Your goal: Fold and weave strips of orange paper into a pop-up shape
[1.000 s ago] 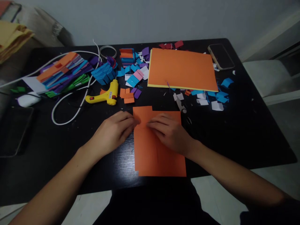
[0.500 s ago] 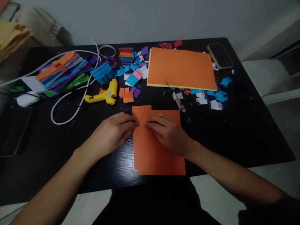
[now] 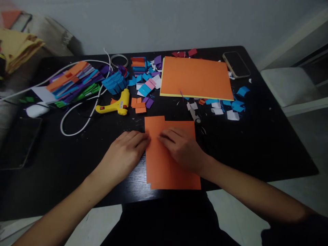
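Observation:
A sheet of orange paper (image 3: 159, 164) lies near the table's front edge, with a narrow layer along its left side over a wider part whose edges do not line up. My left hand (image 3: 128, 147) is at the left edge of this paper, fingers bent and closed on the edge. On top of the sheet, my right hand (image 3: 183, 147) presses with its fingers together and bent, the tips close to those of the left. The underside of both hands is hidden.
Behind the paper lie a yellow glue gun (image 3: 116, 104), a stack of orange sheets (image 3: 196, 77), scissors (image 3: 196, 118) and paper scraps (image 3: 237, 106). A white cable (image 3: 63, 123) loops on the left near paper strips (image 3: 77, 80). A phone (image 3: 237, 65) rests at the back right.
The view has shifted slightly. Both hands stay at the orange paper; the left hand's fingers have moved a little down along its edge.

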Demonstrator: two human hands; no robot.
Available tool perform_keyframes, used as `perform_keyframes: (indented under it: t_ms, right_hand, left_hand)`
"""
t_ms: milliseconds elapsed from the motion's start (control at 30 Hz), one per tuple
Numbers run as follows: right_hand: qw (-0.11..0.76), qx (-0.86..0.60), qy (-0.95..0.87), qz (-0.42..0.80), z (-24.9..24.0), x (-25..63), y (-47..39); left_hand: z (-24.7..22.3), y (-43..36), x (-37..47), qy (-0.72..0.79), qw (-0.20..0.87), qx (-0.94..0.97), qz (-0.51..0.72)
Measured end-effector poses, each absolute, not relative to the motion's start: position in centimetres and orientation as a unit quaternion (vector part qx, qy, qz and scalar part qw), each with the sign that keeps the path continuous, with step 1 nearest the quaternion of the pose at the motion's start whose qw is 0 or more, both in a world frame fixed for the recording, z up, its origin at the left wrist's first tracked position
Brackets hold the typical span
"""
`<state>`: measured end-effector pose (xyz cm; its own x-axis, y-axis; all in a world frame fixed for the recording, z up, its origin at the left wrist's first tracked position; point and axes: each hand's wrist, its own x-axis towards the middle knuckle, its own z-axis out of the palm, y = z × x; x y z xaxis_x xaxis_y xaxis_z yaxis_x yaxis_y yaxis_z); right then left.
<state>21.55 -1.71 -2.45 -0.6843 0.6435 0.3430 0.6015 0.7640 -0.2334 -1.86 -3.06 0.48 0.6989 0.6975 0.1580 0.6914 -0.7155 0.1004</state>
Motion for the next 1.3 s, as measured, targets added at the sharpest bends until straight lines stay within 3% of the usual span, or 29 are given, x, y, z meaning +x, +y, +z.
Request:
perform_keyframes:
  t_ms: [833,1300]
  right_hand:
    - [0.185,-0.304,-0.934,-0.022,-2.8,20.8,-2.8]
    - [0.126,-0.298,-0.946,-0.01,-2.5,20.1,-3.4]
  left_hand:
    - [-1.7,-7.2,-3.6,0.463,-0.02,0.88,0.102]
    - [-2.1,-7.6,-3.0,0.474,-0.017,0.876,0.094]
